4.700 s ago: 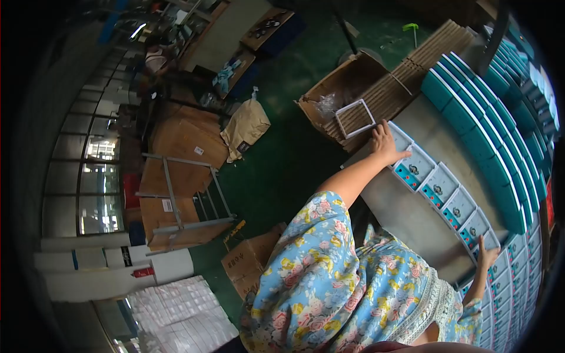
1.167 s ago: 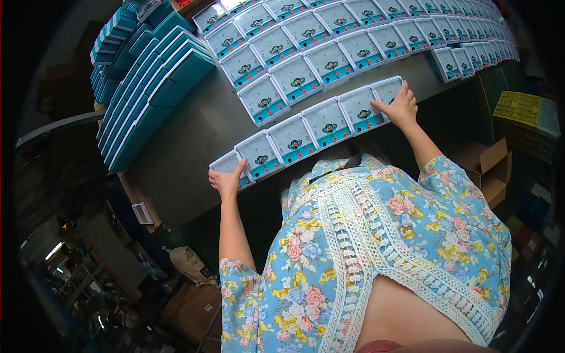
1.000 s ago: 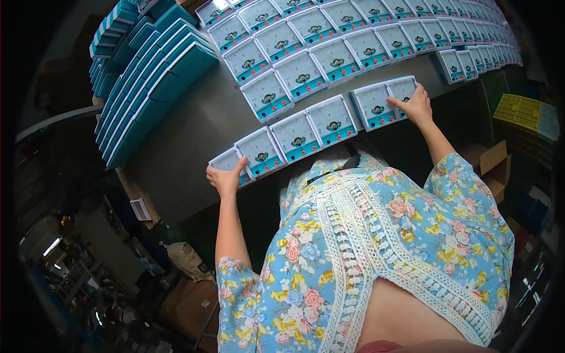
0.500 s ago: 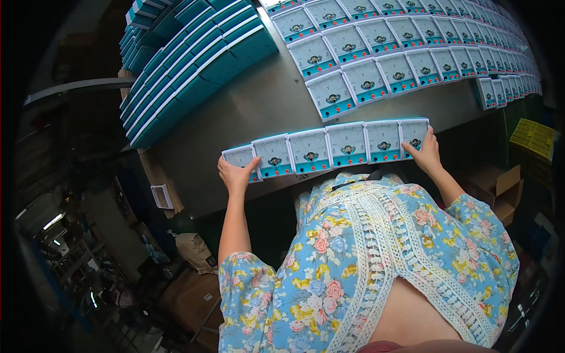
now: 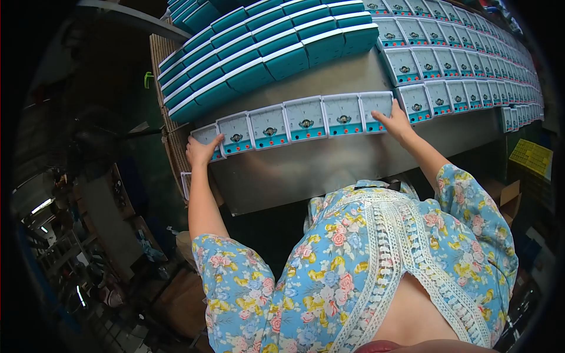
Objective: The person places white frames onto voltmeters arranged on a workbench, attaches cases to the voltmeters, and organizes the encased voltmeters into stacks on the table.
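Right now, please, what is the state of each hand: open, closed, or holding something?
Left hand: closed on the left end of the meter row.
Right hand: closed on the same meter row's right end.

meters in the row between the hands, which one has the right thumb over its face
The rightmost meter, at the opposite end from the left hand: only there does the right hand lay its thumb across the face.
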Motion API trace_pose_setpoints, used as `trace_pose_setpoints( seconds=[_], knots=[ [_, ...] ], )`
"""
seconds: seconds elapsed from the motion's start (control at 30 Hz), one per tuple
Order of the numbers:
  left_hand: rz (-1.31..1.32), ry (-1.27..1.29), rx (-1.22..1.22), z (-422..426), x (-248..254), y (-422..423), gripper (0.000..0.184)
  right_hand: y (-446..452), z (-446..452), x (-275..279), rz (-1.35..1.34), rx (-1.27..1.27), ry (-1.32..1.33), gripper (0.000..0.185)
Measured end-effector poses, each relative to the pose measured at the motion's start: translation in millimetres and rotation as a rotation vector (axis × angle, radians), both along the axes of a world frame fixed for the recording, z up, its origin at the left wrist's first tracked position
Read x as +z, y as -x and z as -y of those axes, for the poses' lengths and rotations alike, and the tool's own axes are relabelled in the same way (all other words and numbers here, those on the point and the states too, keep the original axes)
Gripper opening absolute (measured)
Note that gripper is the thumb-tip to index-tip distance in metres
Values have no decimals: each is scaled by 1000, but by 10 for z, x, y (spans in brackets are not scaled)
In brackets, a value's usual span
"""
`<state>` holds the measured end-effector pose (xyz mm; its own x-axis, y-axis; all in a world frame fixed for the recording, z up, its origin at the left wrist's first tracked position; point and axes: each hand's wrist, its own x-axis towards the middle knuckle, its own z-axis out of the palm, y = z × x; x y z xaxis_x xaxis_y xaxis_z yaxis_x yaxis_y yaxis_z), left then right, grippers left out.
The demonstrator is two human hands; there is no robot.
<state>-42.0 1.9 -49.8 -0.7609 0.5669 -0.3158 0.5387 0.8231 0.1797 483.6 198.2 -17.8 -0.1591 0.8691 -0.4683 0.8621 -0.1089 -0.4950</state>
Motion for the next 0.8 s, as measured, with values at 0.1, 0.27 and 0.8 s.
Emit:
trace_pose_setpoints(
  seconds=[0.1, 0.27, 0.8],
  knots=[
    [-23, -143, 45, 85, -69, -163, 124, 195, -166, -141, 236, 102, -357, 102],
    [-5, -78, 94, -64, 39, -163, 122, 380, -514, 178, 466, 137, -137, 90],
    [-163, -870, 365, -318, 144, -368, 76, -653, -1786, 1065, -497, 120, -101, 73]
  ],
)
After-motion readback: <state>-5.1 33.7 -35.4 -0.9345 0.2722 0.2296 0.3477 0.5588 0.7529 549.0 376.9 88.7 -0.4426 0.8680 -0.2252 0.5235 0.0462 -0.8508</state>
